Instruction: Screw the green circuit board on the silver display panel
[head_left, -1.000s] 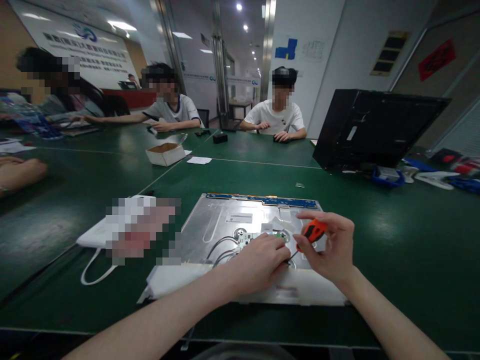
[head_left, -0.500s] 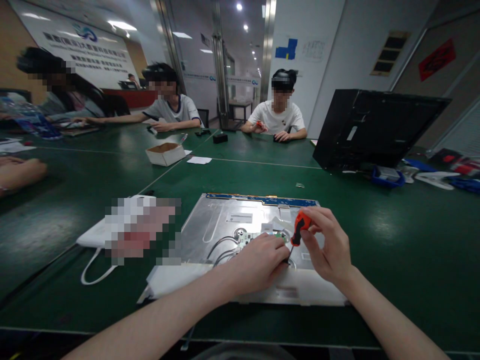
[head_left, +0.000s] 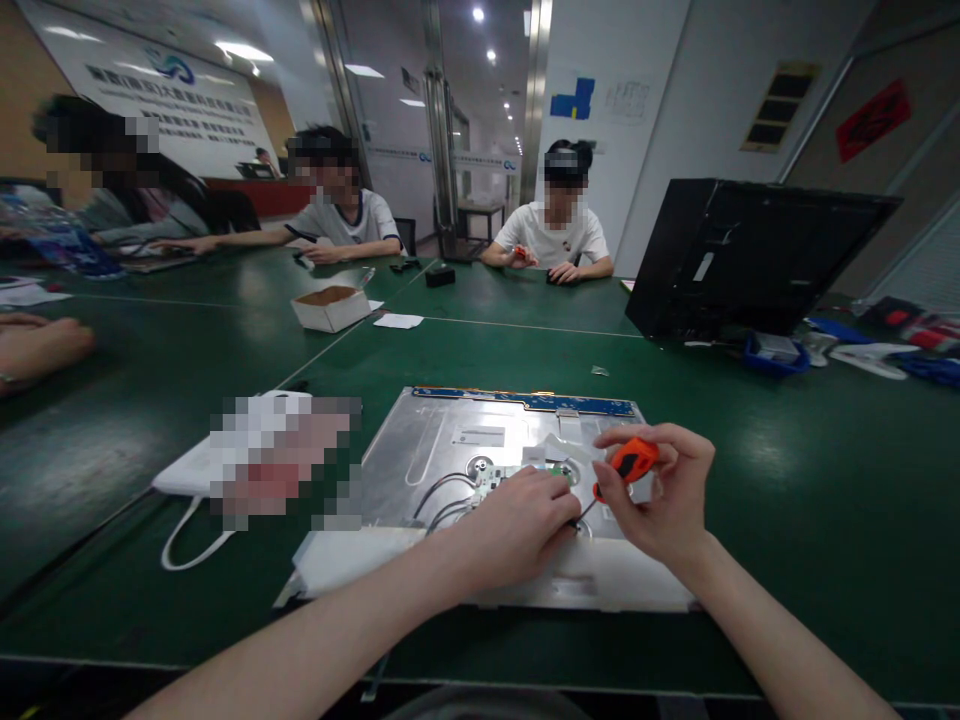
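A silver metal display panel lies back-up on the green table, with a small circuit board and grey wires near its front edge. My left hand rests curled on the panel, fingertips pressed down beside the small board. My right hand grips an orange-and-black screwdriver, handle tilted to the right, its thin shaft reaching down toward my left fingertips. The tip is hidden behind my left hand.
A white bag lies left of the panel. A black monitor housing stands at the right with cables and tools beside it. A small cardboard box sits further back. Three people sit at the far side; another person's arm rests at left.
The screwdriver handle swung upright half a second ago and is now tilted back to the right. My left hand has stayed in place on the panel.
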